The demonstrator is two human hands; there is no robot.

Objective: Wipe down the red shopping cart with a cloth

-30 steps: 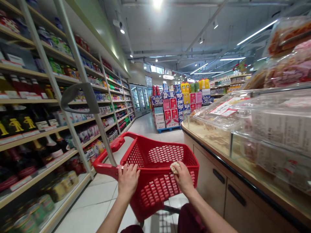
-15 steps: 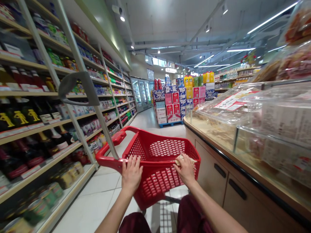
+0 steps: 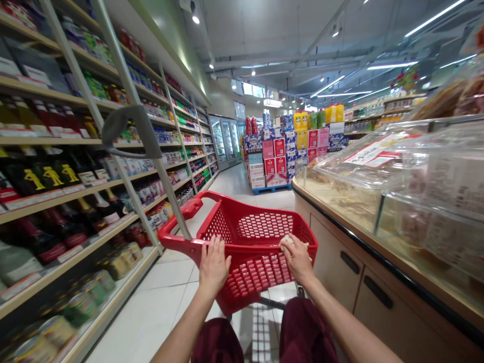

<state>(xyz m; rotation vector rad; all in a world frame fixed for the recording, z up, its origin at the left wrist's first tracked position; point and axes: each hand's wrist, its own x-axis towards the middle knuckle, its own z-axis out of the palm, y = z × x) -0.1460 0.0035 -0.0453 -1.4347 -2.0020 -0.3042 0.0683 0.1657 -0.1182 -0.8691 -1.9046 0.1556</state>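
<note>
A red plastic shopping cart (image 3: 242, 242) with perforated sides stands sideways before me. Its grey handle loop (image 3: 132, 133) sits on a metal bar at the left. My left hand (image 3: 215, 264) lies against the near rim, fingers stretched over the top edge and slightly apart. Toward the cart's right end, my right hand (image 3: 298, 259) curls over the same rim. Pressed under its fingers is a crumpled pale cloth (image 3: 286, 239), mostly hidden by the hand. No goods show in the visible part of the basket.
Shelves of bottles and cans (image 3: 49, 191) line the left. Close on the right stands a wooden counter (image 3: 336, 242) bearing clear plastic packs (image 3: 378, 156). Stacked drink boxes (image 3: 274, 161) on a blue pallet stand ahead, with glass-door fridges (image 3: 225, 141) beyond.
The view has swung a little left, so the cart and shelves sit farther right. My right hand now covers more of the cloth. My left hand keeps its place on the rim.
</note>
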